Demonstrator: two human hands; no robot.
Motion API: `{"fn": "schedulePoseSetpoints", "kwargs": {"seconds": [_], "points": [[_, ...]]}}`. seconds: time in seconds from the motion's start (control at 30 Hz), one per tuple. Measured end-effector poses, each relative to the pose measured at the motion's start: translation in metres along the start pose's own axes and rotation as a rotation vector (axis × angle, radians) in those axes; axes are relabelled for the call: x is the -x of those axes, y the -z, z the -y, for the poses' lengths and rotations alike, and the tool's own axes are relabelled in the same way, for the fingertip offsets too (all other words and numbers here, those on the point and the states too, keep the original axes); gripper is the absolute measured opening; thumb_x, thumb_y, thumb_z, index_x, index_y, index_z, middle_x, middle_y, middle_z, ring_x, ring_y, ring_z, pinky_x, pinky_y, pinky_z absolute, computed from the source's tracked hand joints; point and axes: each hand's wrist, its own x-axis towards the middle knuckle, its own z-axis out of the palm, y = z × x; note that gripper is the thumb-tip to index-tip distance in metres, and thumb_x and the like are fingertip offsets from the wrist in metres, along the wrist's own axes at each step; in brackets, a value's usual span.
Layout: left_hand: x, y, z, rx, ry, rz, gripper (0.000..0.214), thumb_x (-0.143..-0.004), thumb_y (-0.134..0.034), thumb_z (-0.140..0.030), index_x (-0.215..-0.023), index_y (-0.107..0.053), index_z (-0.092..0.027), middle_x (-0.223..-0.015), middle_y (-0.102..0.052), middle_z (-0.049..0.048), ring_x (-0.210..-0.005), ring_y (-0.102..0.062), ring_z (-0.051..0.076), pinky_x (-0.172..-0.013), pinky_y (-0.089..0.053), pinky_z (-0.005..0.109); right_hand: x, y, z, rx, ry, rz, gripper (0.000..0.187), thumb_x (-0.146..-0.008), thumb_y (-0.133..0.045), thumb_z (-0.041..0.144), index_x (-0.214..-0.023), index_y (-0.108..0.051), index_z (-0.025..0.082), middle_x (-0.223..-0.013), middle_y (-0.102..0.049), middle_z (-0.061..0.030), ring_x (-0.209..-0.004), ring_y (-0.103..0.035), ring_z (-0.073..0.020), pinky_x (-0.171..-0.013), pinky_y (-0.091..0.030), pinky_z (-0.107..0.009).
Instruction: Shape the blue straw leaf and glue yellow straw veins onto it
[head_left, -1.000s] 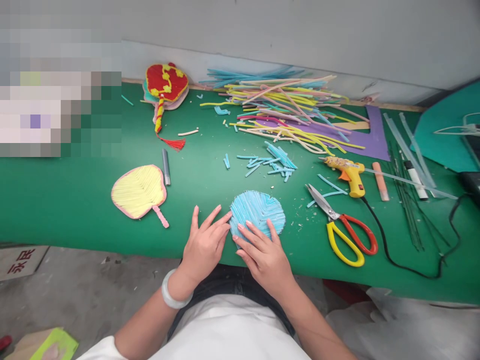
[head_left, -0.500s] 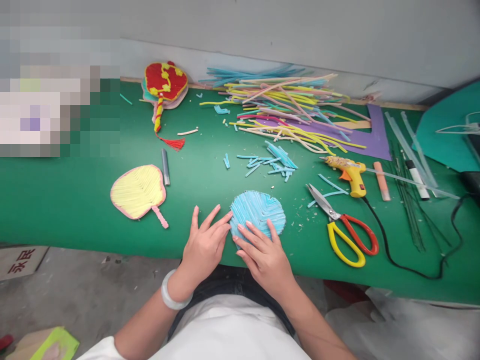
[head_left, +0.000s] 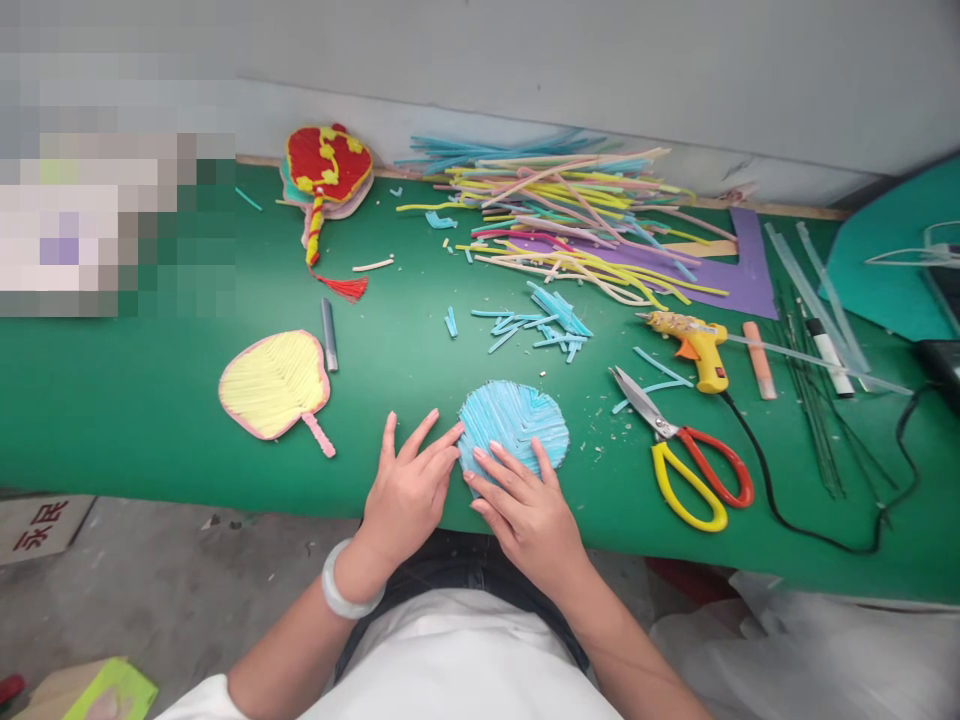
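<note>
Two flat hands, left hand [head_left: 409, 490] and right hand [head_left: 525, 510], fingers spread apart, on the blue fan [head_left: 517, 422].

We see a round, light-blue fan face [head_left: 517, 422] lying flat near the front edge of the green table [head_left: 120, 410], its strips seemingly laid in a leaf-vein pattern.

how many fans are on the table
3: blue fan touched by left hand and right hand, yellow fan to its left, red fan at the back; more may lie stacked under it.
</note>
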Motion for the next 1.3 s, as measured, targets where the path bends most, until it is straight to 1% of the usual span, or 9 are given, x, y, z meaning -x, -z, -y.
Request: {"fn": "schedulePoseSetpoints", "kwargs": {"seconds": [0.13,0.23,0.37,0.63,0.73,0.83,0.93,1.1,1.3], "points": [[0.0,0.0,0.0,-0.002,-0.004,-0.004,0.021,-0.095,-0.046,-0.01,-0.104,-0.061,-0.021,-0.13,-0.066,0.0057,-0.136,-0.046,0.03,-0.114,-0.02,0.069,0.002,0.001,0.0,-0.025,0.006,-0.065,0.029,-0.096,-0.055,0.025,-0.124,-0.063,0.025,-0.139,-0.058,-0.0084,-0.136,-0.046,-0.0254,-0.118,-0.025,-0.057],[0.0,0.0,0.0,-0.008,-0.005,-0.016,0.021,-0.094,-0.047,-0.009,-0.103,-0.06,-0.021,-0.129,-0.066,0.0043,-0.136,-0.046,0.03,-0.114,-0.02,0.068,0.008,0.008,-0.002,-0.095,-0.085,-0.292,0.036,-0.096,-0.053,0.021,-0.131,-0.056,0.026,-0.145,-0.05,-0.0118,-0.138,-0.043,-0.0273,-0.114,-0.034,-0.058],[0.0,-0.002,0.0,-0.01,-0.008,-0.02,0.021,-0.094,-0.047,-0.009,-0.103,-0.061,-0.022,-0.128,-0.067,0.0043,-0.136,-0.047,0.03,-0.114,-0.02,0.069,0.018,0.019,-0.008,-0.056,-0.31,-0.53,0.04,-0.096,-0.047,0.015,-0.134,-0.053,0.028,-0.136,-0.057,-0.0101,-0.132,-0.05,-0.0265,-0.113,-0.035,-0.059],[0.0,-0.003,0.0,-0.013,-0.016,-0.042,0.019,-0.094,-0.049,-0.012,-0.104,-0.062,-0.023,-0.129,-0.067,0.0055,-0.136,-0.047,0.029,-0.114,-0.02,0.068,0.021,0.013,-0.025,0.058,-0.291,-0.233,0.033,-0.097,-0.049,0.023,-0.129,-0.057,0.028,-0.134,-0.061,-0.0071,-0.13,-0.052,-0.0241,-0.117,-0.026,-0.057],[0.002,-0.003,0.0,-0.025,-0.029,-0.087,0.017,-0.093,-0.052,-0.012,-0.105,-0.061,-0.021,-0.133,-0.063,0.0096,-0.135,-0.047,0.028,-0.115,-0.024,0.065,0.02,0.012,-0.026,0.043,-0.287,-0.259,0.034,-0.098,-0.048,0.02,-0.129,-0.057,0.027,-0.133,-0.062,-0.0077,-0.13,-0.053,-0.0228,-0.117,-0.028,-0.056],[0.003,-0.002,-0.001,-0.012,-0.068,-0.148,0.025,-0.092,-0.054,-0.01,-0.114,-0.058,-0.02,-0.135,-0.061,0.0143,-0.137,-0.046,0.028,-0.114,-0.027,0.063,0.022,0.014,-0.025,-0.033,-0.319,-0.393,0.037,-0.098,-0.044,0.016,-0.132,-0.054,0.025,-0.135,-0.06,-0.0095,-0.131,-0.051,-0.0219,-0.116,-0.032,-0.055],[0.004,0.002,-0.004,0.003,-0.151,-0.106,0.039,-0.092,-0.053,-0.008,-0.129,-0.052,-0.021,-0.137,-0.06,0.0134,-0.139,-0.042,0.028,-0.115,-0.024,0.064,0.024,0.014,-0.026,-0.065,-0.374,-0.472,0.039,-0.099,-0.039,0.016,-0.136,-0.051,0.025,-0.136,-0.059,-0.0103,-0.132,-0.051,-0.0225,-0.114,-0.034,-0.056],[0.002,0.004,-0.017,0.051,-0.273,0.047,0.041,-0.093,-0.051,-0.01,-0.133,-0.051,-0.021,-0.135,-0.063,0.0088,-0.137,-0.045,0.027,-0.118,-0.014,0.065,0.021,0.009,-0.03,0.003,-0.405,-0.372,0.043,-0.1,-0.038,0.02,-0.143,-0.043,0.022,-0.136,-0.059,-0.0122,-0.131,-0.051,-0.0227,-0.115,-0.033,-0.055],[-0.001,-0.001,-0.029,0.119,-0.279,0.038,0.031,-0.092,-0.054,-0.014,-0.122,-0.06,-0.02,-0.118,-0.072,0.0072,-0.118,-0.061,0.024,-0.118,-0.022,0.06,0.009,0.02,-0.044,-0.01,-0.324,-0.247,0.04,-0.1,-0.036,0.018,-0.138,-0.047,0.018,-0.131,-0.062,-0.0117,-0.127,-0.054,-0.0203,-0.117,-0.032,-0.05]]}}
